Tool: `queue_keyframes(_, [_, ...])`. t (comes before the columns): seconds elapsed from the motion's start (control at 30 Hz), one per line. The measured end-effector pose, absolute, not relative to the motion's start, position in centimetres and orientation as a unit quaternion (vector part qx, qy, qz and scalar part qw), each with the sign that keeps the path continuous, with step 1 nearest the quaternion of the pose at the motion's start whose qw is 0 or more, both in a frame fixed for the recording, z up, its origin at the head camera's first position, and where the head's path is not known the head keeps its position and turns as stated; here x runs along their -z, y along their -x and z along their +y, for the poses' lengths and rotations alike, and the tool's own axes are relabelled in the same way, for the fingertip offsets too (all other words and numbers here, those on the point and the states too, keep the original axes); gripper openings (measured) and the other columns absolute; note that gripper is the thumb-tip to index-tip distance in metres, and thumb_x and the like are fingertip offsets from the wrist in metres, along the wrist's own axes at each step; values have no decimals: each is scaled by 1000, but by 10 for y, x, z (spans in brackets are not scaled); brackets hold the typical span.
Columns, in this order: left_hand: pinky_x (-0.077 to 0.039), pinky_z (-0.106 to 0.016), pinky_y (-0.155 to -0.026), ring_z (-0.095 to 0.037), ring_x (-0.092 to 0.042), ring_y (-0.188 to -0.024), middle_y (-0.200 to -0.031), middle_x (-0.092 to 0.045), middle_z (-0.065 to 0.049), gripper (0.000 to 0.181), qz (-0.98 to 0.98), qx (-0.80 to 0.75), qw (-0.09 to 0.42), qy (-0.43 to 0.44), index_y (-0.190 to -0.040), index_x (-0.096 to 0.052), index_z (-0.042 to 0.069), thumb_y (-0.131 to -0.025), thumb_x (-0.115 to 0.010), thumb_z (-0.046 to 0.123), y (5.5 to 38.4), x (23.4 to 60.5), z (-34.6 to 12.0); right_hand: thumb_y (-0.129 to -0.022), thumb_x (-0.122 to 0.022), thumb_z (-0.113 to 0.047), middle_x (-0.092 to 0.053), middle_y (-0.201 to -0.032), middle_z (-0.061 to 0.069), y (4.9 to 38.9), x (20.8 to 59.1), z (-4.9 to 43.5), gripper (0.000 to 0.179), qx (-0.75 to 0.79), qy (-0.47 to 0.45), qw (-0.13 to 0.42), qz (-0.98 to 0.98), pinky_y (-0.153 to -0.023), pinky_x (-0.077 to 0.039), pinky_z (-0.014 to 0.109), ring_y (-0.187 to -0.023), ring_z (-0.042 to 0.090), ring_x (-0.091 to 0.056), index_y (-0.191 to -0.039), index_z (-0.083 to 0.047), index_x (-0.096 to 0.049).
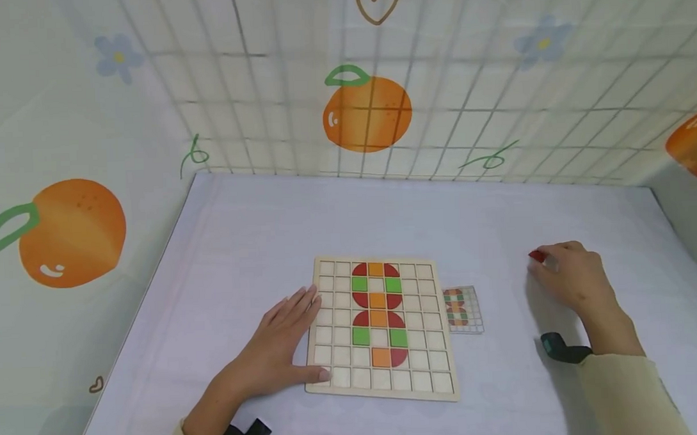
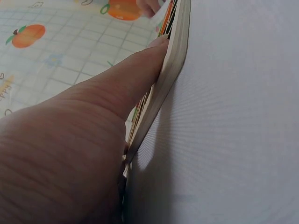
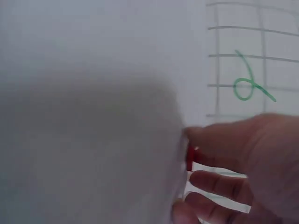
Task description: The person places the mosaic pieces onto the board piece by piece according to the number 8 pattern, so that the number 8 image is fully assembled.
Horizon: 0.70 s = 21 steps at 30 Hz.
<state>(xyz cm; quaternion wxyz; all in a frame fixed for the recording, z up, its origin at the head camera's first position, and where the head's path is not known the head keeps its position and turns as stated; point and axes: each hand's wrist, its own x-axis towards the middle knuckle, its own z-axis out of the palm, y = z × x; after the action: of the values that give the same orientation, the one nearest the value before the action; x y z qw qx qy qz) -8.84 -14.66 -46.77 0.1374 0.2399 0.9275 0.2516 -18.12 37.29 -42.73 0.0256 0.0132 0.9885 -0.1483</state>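
Note:
A wooden grid board (image 1: pixel 380 386) lies on the table with red quarter-circle tiles, orange square tiles (image 1: pixel 377 319) and green square tiles (image 1: pixel 361 337) set in its middle columns. Along the board's left edge rests my left hand (image 1: pixel 272 354), fingers straight and thumb on the lower left corner; the left wrist view shows the thumb (image 2: pixel 135 77) against the rim. Off to the right of the board, my right hand (image 1: pixel 575 277) pinches a small red tile (image 1: pixel 537 256). In the right wrist view only a sliver of that red tile (image 3: pixel 190 158) shows between the fingers.
A small pattern card (image 1: pixel 466 311) with a printed grid lies against the board's right side, its left edge by the rim. Behind the white table (image 1: pixel 256 227) rises a cloth wall (image 1: pixel 288 136) printed with grid lines and oranges.

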Motion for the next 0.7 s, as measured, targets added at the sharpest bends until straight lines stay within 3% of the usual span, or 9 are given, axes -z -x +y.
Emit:
queue_keyframes(0.17, [-3, -42, -127, -13, 5, -160, -175, -2, 5, 121, 930, -245, 131, -241, -169, -14, 15, -82, -73, 75, 87, 472, -147, -100, -67, -10, -59, -112, 36, 184, 436, 375, 23, 195, -7, -1, 981, -83, -45, 67, -103, 54, -55, -112, 9, -68])
queue_keyframes(0.4, [-4, -43, -127, -13, 5, -160, -175, -2, 5, 121, 930, -251, 131, -236, -169, -14, 14, -82, -75, 72, 84, 473, -149, -101, -68, -27, -66, -111, 29, 180, 430, 370, 36, 244, -86, 85, 962, -75, -47, 48, -98, 42, -57, -115, 6, -64])
queue_keyframes(0.7, [-3, -42, -127, -13, 4, -160, -175, -3, 5, 120, 928, -251, 136, -240, -169, -15, 15, -82, -77, 70, 87, 468, -146, -101, -70, -30, -71, -103, 19, 160, 431, 366, 34, 258, -84, 69, 960, -72, -42, 38, -92, 32, -58, -114, 2, -69])
